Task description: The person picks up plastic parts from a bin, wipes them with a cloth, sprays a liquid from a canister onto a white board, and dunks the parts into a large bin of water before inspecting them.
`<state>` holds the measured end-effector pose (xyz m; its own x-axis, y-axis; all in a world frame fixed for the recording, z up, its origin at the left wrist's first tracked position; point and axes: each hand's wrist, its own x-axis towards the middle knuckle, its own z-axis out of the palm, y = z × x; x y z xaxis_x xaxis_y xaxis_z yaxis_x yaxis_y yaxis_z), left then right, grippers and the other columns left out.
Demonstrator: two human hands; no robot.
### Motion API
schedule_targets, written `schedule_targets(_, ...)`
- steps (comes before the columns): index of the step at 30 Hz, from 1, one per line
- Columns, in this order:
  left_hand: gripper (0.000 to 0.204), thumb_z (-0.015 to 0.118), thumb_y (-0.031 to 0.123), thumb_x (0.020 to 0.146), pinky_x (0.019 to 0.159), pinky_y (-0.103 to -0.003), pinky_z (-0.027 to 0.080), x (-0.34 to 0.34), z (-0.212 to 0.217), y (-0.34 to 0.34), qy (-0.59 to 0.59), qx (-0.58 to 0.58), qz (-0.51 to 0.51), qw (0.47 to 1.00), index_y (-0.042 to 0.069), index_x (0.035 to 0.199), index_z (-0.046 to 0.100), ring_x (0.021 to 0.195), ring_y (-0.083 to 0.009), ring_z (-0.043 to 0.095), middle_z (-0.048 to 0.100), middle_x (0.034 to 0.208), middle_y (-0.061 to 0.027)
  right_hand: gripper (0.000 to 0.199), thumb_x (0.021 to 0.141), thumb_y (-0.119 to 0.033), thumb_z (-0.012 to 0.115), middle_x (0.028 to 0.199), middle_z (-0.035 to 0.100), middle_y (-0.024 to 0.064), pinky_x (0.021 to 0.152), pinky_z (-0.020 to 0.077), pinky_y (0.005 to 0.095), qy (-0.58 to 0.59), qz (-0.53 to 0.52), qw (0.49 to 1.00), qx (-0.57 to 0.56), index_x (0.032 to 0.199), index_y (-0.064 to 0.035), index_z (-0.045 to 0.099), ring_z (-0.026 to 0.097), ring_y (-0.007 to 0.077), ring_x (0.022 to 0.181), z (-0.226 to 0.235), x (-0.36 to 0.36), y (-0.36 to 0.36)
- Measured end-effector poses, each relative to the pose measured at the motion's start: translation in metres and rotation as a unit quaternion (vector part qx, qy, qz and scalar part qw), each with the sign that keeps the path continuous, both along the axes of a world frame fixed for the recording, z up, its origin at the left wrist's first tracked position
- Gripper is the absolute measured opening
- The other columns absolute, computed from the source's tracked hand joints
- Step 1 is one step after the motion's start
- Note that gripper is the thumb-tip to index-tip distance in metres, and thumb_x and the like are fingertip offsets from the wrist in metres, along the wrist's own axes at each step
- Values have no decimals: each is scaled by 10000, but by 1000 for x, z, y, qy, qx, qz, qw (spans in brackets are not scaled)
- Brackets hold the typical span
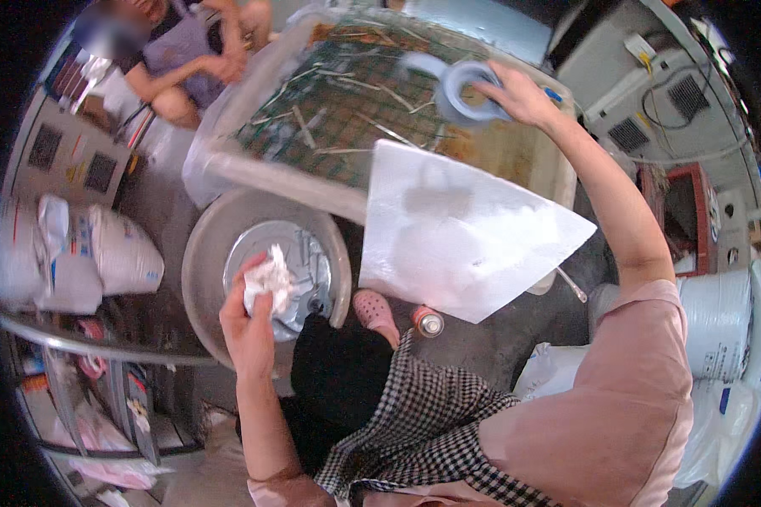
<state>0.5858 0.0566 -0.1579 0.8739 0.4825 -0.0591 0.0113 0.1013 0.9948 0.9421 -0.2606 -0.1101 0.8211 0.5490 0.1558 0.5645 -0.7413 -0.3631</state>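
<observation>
My left hand (252,321) is closed on a crumpled white tissue (271,283), above a round basin (196,279). Inside the basin sits a shiny metal bowl (238,241) with several small grey pieces in it. My right arm stretches far forward over a large pale tub (271,173). At its end, my right hand (516,95) grips the rim of a light-blue ring-shaped thing (450,95); a blurred pale strip shows to its left. Between my arms, a white sheet or board (473,241) leans by the tub's near side, with greyish smudges on it.
A green mesh (347,93) and several thin pale strips lie in the tub. By my pink clog (375,311), a spray can (428,321) stands on the floor. White sacks (101,253) are at left, wrapped bundles (719,329) at right. Another person (186,59) sits beyond the tub.
</observation>
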Motion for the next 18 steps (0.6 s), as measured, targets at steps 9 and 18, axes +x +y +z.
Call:
schedule_targets(9,327,526,49,890,878,-305,456,27,-1,-22,-8,36,-80,996,-49,1202,520,1037,-174,562,550,1208,-120,461,816,-306,613,981,606,241,860,434,440,109,-84,976,-171,1185,-45,522,534,377,947,-237,32,-152)
schedule_targets(18,325,554,68,856,927,-298,404,30,3,-29,68,44,-39,996,-61,1154,549,1062,-165,530,515,1234,-99,627,828,-222,626,1102,606,211,963,384,376,322,-56,942,75,1326,42,351,476,288,1132,-276,77,-108)
